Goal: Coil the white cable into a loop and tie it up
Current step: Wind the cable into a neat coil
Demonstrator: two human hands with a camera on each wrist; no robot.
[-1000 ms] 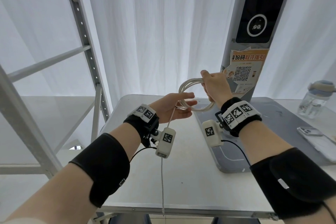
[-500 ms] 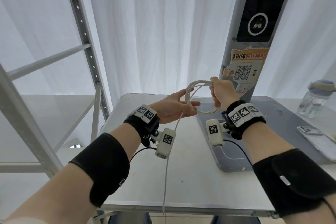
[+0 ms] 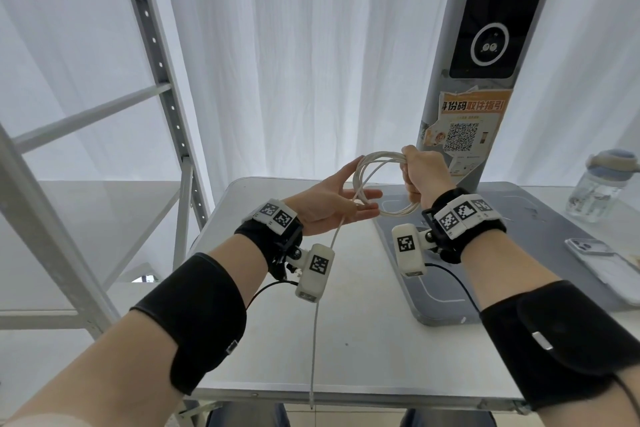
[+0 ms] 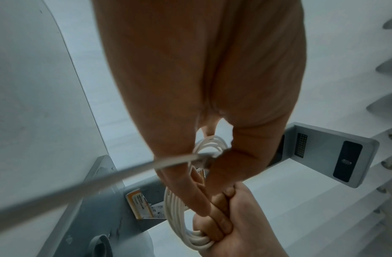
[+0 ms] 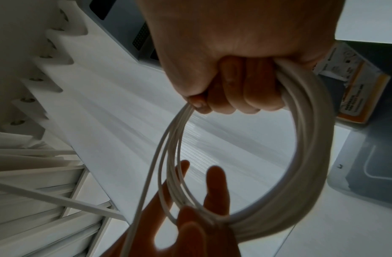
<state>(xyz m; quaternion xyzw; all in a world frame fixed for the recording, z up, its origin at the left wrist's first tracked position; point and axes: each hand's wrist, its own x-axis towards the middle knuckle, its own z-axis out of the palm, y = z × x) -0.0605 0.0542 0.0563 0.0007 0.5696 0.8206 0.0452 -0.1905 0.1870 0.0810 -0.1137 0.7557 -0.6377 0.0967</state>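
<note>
At the frame's centre, the right hand (image 3: 420,172) has a closed grip round the coiled cable (image 3: 372,166); the left hand (image 3: 327,199), fingers straight, touches it. The loose end drops past the table (image 3: 363,340) edge, cut off.

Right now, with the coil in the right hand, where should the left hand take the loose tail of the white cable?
Judging by its pose, pinch the loose tail where it leaves the coil and crosses the open left hand, coming from below. There it runs straight down past the table edge, and the right hand already grips the coil's far side.
</note>
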